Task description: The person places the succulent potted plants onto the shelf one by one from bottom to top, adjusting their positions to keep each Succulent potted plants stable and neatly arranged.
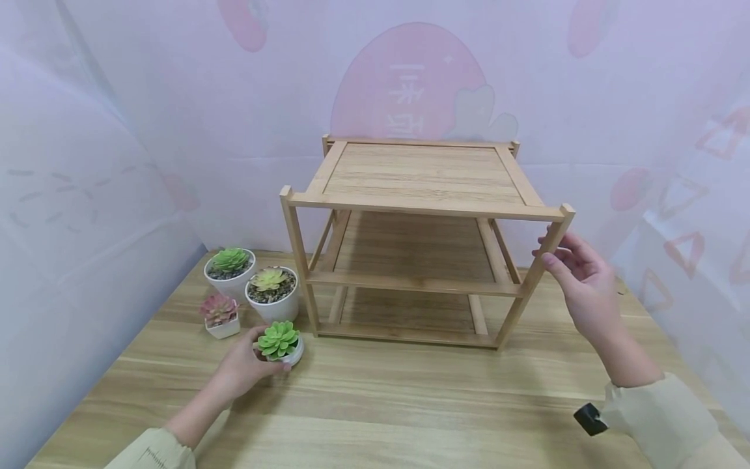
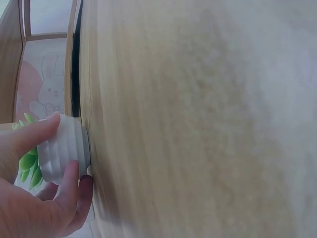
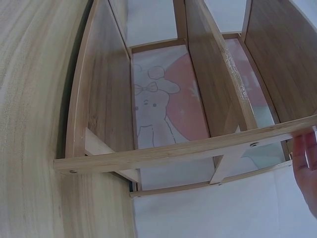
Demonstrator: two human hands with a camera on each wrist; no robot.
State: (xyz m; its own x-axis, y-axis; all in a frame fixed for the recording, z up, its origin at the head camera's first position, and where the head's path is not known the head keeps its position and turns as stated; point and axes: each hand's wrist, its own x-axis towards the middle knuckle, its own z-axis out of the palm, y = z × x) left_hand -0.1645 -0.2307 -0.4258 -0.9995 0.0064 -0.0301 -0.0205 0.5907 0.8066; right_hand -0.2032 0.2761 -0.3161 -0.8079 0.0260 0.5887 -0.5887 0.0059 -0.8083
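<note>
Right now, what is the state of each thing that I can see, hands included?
Small round white ribbed pot with bright-green succulent, gripped, roughly upright.
Square white pot with pink succulent, standing upright.
Round white pot with yellow-green succulent, standing upright.
Round white pot with green succulent at the back, standing upright.
Light-brown wooden three-tier shelf, standing upright.
Left hand, curled around the ribbed pot.
Right hand, holding the shelf's front right post.
</note>
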